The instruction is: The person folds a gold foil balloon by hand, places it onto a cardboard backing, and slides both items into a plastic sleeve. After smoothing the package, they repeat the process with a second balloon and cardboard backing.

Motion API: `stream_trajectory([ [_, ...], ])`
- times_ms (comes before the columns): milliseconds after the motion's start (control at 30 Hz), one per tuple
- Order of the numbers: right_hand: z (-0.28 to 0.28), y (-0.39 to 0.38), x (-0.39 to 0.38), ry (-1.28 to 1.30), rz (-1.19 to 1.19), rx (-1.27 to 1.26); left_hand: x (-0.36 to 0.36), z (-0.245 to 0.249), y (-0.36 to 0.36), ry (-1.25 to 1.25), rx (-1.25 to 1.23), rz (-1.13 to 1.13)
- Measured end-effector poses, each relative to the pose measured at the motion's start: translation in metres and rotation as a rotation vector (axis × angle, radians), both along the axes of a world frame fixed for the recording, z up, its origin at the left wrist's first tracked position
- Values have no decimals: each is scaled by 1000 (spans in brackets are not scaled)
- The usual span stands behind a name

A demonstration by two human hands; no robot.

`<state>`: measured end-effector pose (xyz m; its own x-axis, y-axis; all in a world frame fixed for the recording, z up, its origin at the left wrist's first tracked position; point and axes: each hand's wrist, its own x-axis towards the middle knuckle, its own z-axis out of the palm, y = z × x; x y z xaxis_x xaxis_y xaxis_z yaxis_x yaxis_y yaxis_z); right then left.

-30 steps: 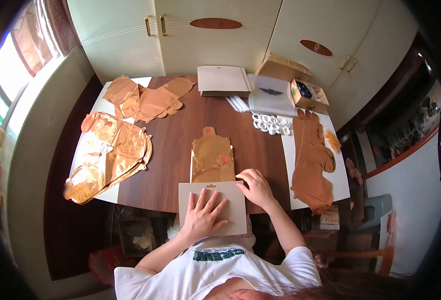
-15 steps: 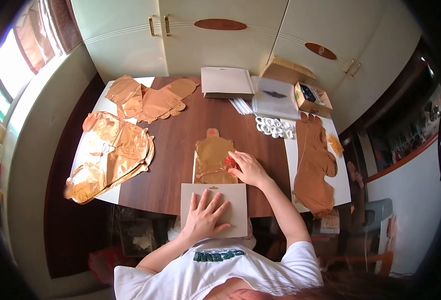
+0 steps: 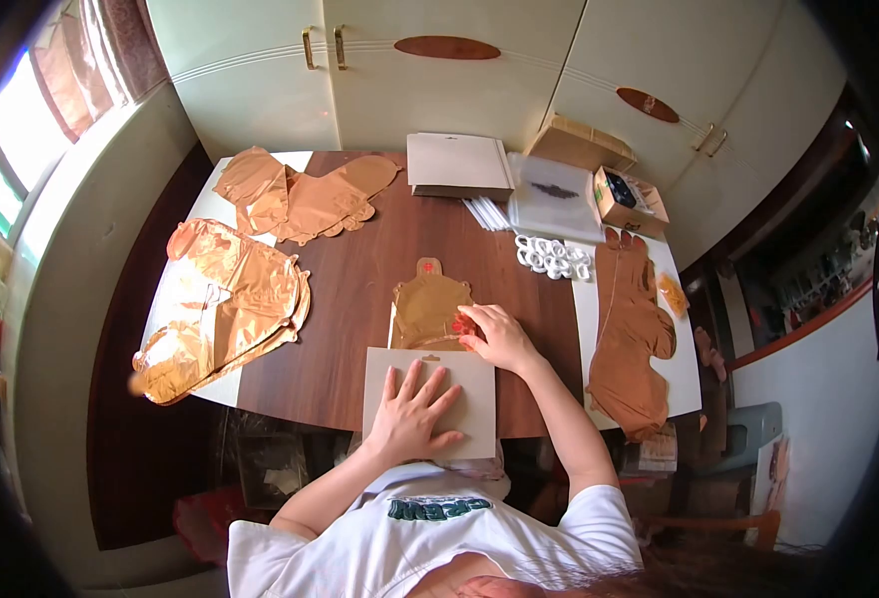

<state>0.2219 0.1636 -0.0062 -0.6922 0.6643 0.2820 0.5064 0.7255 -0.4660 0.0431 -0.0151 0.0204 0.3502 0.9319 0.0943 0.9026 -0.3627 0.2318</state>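
A gold foil balloon (image 3: 429, 307), folded flat with red print at its top tab and right edge, lies at the table's middle. A pale card (image 3: 379, 389) with a hang slot covers its lower part and overhangs the table's front edge. My left hand (image 3: 412, 414) rests flat on this card, fingers spread. At the balloon's right edge my right hand (image 3: 501, 341) has its thumb and fingers curled around the red-printed foil. The exact contact under those fingers is partly hidden.
Unfolded foil balloons lie at left (image 3: 230, 309), back left (image 3: 310, 199) and right (image 3: 629, 339). Toward the back are stacked pale cards (image 3: 459, 164), white straws (image 3: 486, 213), white rings (image 3: 554, 257), clear plastic bags (image 3: 554, 199) and a small box (image 3: 631, 204).
My left hand and the card have slid forward, covering more of the folded foil balloon. My right hand's fingers have curled in closer on the red-printed edge.
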Motion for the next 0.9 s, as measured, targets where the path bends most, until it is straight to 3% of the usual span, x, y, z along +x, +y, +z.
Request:
stream_trajectory([
  [400, -1, -1, 0, -6, -7, -56, -4, -2, 11, 26, -2, -15],
  [500, -5, 4, -4, 197, -57, -68, -3, -3, 12, 39, 0, -16],
  [600, -6, 18, -11, 336, -166, -318, -3, -2, 12, 55, 0, -18],
  [733, 3, 33, -21, 313, -286, -598, -3, -1, 12, 73, 4, -16],
  [900, 14, 45, -26, 84, -312, -566, -2, -1, 11, 78, 4, -15],
])
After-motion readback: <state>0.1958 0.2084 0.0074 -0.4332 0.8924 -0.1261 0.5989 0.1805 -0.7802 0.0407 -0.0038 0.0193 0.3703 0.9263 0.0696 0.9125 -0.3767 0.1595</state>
